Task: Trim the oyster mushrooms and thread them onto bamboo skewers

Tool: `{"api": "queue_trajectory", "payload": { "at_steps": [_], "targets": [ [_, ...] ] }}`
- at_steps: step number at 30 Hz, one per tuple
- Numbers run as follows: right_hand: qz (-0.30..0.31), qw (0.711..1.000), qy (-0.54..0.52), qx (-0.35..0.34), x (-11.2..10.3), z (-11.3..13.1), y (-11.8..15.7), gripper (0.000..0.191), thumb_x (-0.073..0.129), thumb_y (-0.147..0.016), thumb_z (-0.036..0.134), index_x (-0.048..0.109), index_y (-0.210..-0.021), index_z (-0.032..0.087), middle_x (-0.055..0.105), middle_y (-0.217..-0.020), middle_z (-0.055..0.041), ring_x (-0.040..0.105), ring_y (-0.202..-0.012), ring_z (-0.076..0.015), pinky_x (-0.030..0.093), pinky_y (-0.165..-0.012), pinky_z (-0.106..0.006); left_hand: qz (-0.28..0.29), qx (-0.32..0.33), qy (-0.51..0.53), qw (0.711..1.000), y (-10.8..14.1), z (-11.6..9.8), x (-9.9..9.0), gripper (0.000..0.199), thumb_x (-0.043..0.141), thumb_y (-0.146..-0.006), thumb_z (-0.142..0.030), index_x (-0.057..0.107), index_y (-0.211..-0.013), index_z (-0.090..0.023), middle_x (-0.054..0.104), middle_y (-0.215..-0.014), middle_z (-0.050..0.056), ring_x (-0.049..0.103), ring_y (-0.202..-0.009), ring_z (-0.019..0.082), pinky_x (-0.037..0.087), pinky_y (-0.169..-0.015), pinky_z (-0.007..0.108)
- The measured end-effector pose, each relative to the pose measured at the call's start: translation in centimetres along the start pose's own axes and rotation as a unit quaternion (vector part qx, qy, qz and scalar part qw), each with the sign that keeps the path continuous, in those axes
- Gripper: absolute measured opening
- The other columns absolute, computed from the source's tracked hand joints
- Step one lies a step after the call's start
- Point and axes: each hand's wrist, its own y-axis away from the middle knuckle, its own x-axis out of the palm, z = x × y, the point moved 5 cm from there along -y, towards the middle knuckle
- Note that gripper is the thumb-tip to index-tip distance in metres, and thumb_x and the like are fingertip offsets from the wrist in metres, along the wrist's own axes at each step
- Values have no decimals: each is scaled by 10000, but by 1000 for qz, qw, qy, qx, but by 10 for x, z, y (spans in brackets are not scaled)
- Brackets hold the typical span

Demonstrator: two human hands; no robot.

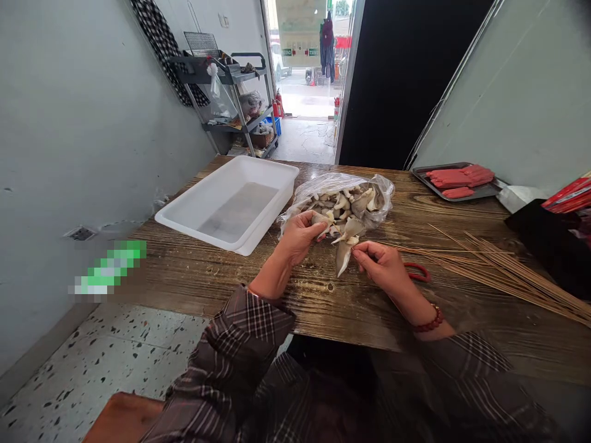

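Note:
Between the finger and thumb of my left hand (300, 234) is an oyster mushroom piece (321, 219), held just in front of the plastic bag. My right hand (381, 264) is closed in a pinch on a thin bamboo skewer, mostly hidden by mushrooms and fingers. Grey-white oyster mushroom pieces (344, 255) hang on it, and its tip points toward the left hand. Behind both hands lies an open clear plastic bag (323, 184) full of oyster mushrooms (364, 200). Loose bamboo skewers (498, 271) lie to the right of my right hand.
A white plastic tub (221, 237) stands on the left of the wooden table (207, 280). By the right wrist is a red looped handle (418, 271). Farther right are a dark tray (420, 175) with pink-red packets (462, 176) and a black box (530, 224).

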Motion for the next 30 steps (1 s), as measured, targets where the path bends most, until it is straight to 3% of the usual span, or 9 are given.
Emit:
{"api": "queue_trajectory", "payload": {
  "at_steps": [7, 14, 20, 25, 30],
  "targets": [
    [1, 1000, -15, -5, 0, 2, -2, 295, 594, -875, 454, 691, -808, 184, 590, -551, 22, 458, -435, -98, 350, -444, -231, 66, -22, -42, 997, 6, 4, 14, 246, 835, -636, -287, 644, -667, -136, 569, -625, -21, 445, -562, 61, 336, -550, 215],
    [9, 998, -53, 14, 2, 0, 0, 311, 603, -879, 476, 684, -844, 177, 578, -558, 30, 464, -416, -91, 356, -433, -225, 31, -58, 33, 997, 5, 12, 12, 387, 912, -565, -389, 729, -814, -157, 671, -750, 4, 567, -659, 92, 418, -625, 218],
    [22, 999, -25, 7, 5, -1, -1, 312, 581, -891, 466, 701, -868, 179, 602, -574, 20, 491, -434, -106, 389, -450, -237, 25, -51, 2, 998, 4, 15, 9, 348, 923, -548, -381, 730, -711, -142, 675, -705, 13, 556, -641, 91, 397, -616, 219],
    [-21, 994, 84, -73, 2, 11, 2, 247, 574, -896, 366, 749, -861, 196, 676, -629, -12, 601, -575, -159, 466, -602, -279, 13, -40, -16, 999, 3, 13, 6, 363, 911, -560, -425, 725, -673, -135, 648, -667, 7, 511, -616, 83, 359, -594, 219],
    [-53, 988, 93, -114, 1, 15, 5, 264, 542, -908, 320, 759, -810, 205, 750, -740, -31, 668, -674, -185, 491, -646, -281, 23, -50, -23, 998, 3, 17, 8, 396, 911, -548, -446, 708, -653, -123, 627, -635, 5, 487, -604, 82, 343, -589, 223]
  ]
}}
